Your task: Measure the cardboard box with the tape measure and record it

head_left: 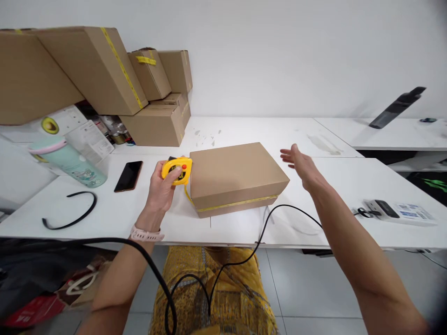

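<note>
Cardboard box (237, 172) mid-frame on table (237, 231), long axis roughly left-right. Left hand (161, 186) nearer, gripping yellow tape measure (184, 168) at box's left end; right hand (301, 164) spread, empty, just off right end.

Black phone (128, 176), probably a bottle (395, 110)
</note>
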### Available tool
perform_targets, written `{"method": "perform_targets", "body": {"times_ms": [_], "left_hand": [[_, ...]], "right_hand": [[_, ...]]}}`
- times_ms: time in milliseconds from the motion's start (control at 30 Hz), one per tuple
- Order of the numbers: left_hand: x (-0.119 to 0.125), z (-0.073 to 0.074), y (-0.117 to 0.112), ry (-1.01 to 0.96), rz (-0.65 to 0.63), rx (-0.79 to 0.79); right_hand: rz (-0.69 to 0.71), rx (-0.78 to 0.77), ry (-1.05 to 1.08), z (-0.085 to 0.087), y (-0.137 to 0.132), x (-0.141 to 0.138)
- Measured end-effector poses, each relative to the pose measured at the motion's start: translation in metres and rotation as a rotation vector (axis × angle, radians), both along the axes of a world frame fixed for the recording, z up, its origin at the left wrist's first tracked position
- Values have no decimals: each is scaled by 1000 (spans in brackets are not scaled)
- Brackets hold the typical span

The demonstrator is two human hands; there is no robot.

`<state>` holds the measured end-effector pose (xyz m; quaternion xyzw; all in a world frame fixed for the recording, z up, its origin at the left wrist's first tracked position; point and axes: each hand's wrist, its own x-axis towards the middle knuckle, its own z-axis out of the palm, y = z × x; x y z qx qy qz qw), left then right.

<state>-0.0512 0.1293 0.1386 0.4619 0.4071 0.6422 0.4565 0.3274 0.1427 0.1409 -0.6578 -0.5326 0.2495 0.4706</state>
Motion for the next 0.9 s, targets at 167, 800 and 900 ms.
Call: {"method": "perform_targets", "body": {"times_ms": [167,800,900], "left_hand": [[3,-7,-1,-84,-111,-122],[53,36,153,381,-75,149],[67,50,164,531,-132,239]], "right_hand": [[331,-173,270,1,-16,-3],[151,-107,192,-26,93,3],[-133,-53,57,-25,76,7]]}}
